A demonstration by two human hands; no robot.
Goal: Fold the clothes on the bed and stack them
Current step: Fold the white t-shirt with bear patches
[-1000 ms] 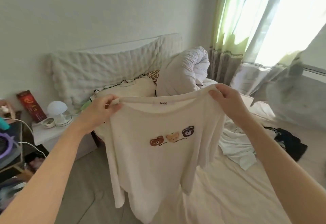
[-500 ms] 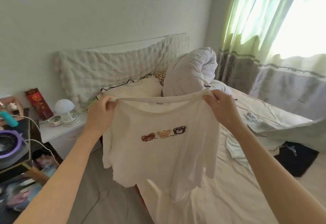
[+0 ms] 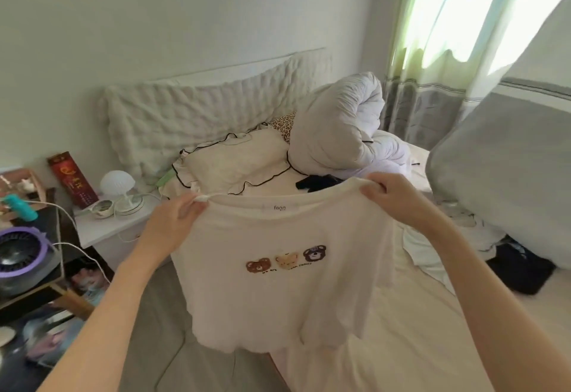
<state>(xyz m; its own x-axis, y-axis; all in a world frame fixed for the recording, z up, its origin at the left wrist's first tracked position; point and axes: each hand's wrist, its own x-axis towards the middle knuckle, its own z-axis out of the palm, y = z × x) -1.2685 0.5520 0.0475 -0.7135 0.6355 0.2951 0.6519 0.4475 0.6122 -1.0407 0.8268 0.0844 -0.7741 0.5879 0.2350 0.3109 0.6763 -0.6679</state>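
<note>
A cream T-shirt (image 3: 278,292) with three bear faces on its chest hangs in the air in front of me, above the bed's edge. My left hand (image 3: 173,224) grips its left shoulder, and my right hand (image 3: 392,197) grips its right shoulder. The shirt's front faces me and its hem hangs loose. On the bed (image 3: 417,345) to the right lie a white garment (image 3: 423,249) and a black garment (image 3: 519,271). Another small black item (image 3: 315,182) lies behind the shirt's collar.
A rolled white duvet (image 3: 343,129) and a frilled cream pillow (image 3: 234,163) sit at the bed's head. A grey curtain (image 3: 506,160) billows in over the bed from the right. A white nightstand (image 3: 111,224) with a mushroom lamp (image 3: 119,183) stands left, beside a purple fan (image 3: 21,255).
Both hands have stayed on the shirt's shoulders while the shirt's hem has swung up and shortened in view. The curtain on the right has blown further in over the bed.
</note>
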